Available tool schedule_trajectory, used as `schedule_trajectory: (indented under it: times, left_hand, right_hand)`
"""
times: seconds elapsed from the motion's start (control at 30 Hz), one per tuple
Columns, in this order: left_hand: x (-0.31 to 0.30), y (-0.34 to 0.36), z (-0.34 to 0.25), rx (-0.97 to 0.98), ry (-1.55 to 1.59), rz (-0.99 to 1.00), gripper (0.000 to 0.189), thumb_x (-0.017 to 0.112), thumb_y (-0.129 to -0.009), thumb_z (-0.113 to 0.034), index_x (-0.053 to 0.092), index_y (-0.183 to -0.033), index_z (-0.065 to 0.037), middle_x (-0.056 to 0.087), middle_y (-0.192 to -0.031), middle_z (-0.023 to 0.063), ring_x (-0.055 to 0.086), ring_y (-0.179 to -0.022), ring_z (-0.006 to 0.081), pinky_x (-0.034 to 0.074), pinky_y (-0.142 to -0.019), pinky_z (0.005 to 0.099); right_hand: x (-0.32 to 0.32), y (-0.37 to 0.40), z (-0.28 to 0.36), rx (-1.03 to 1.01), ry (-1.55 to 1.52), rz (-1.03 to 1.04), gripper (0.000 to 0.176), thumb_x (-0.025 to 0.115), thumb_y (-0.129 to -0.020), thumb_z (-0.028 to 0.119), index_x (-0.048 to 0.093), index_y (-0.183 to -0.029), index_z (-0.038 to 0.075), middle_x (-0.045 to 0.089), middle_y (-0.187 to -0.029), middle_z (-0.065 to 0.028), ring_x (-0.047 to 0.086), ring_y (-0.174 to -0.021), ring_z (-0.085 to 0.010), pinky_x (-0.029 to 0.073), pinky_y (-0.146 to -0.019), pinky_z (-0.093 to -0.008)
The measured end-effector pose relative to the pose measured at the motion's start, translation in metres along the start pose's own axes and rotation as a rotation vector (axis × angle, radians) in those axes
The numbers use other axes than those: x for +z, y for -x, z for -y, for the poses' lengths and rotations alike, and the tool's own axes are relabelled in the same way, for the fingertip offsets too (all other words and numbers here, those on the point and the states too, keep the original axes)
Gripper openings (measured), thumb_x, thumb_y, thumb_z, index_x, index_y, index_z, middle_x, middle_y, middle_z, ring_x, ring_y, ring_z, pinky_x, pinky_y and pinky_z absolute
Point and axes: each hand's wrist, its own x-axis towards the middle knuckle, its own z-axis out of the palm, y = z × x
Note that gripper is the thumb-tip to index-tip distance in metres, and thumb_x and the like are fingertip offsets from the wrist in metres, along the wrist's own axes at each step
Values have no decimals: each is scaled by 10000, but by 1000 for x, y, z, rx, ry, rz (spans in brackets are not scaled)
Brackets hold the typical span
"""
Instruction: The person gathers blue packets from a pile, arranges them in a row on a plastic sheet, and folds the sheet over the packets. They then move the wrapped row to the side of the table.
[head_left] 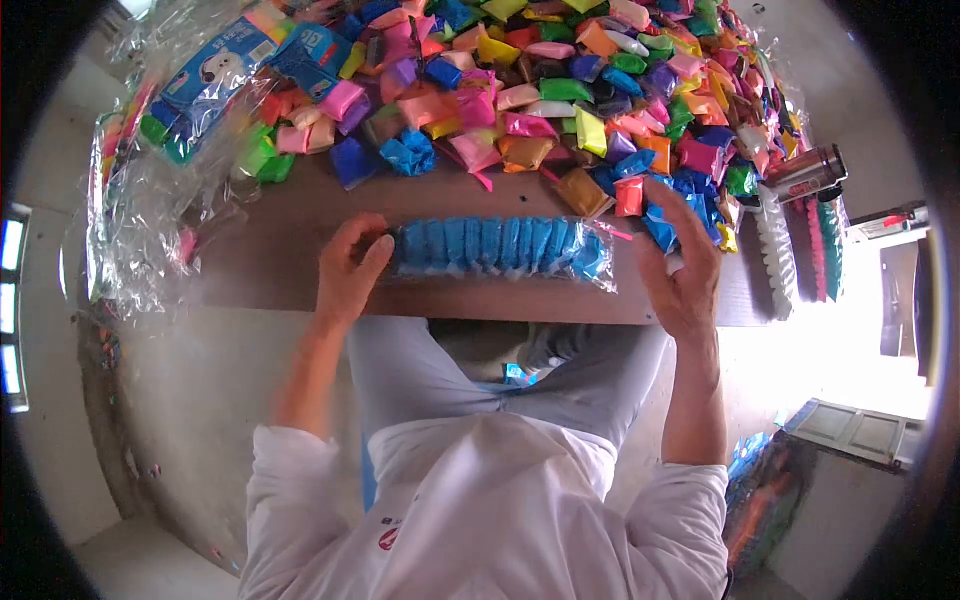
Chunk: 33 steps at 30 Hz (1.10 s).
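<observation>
A long clear plastic bag with a row of blue packets inside lies across the brown table in front of me. At its left end is my left hand, fingers curved and thumb apart from them, with nothing between them. My right hand is off to the right of the bag, open with fingers spread, close by the loose packets. A pink strip shows at the bag's right end.
A large pile of colourful small packets covers the back of the table. Clear plastic wrapping and a blue printed package are at the left. Toward the right stand a metallic cylinder and a white zigzag-edged strip.
</observation>
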Motion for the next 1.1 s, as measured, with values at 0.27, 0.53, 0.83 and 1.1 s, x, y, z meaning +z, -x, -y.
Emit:
schedule_trajectory:
  times: [0.27,0.53,0.83,1.1]
  left_hand:
    - [8,-4,-7,142,-148,-12,311,661,-861,-229,610,-1059,5,608,-1132,110,589,-999,199,463,-876,322]
    - [17,-17,-14,251,-329,18,286,652,-859,-210,623,-1067,-16,638,-1058,117,618,-951,221,477,-848,332]
    - [10,-12,-1,195,-272,71,327,611,-902,-262,607,-1103,-4,620,-1134,127,588,-1044,228,446,-911,346]
    - [14,-14,-35,398,-524,53,402,628,-883,-348,589,-1129,-32,564,-1235,139,543,-1119,303,412,-958,404]
  right_hand:
    - [30,23,-7,2,293,180,612,765,-678,199,531,-1224,48,567,-1207,-164,533,-1133,-347,443,-945,-423]
    - [58,41,-27,119,238,91,561,707,-732,158,499,-1236,22,568,-1161,-195,553,-1070,-370,460,-913,-432]
    - [57,46,-22,65,221,-75,469,667,-820,233,527,-1202,1,594,-1089,-202,578,-989,-368,472,-865,-436]
    - [75,41,-25,83,277,-123,459,642,-831,313,535,-1150,1,591,-1060,-175,566,-946,-358,464,-805,-441]
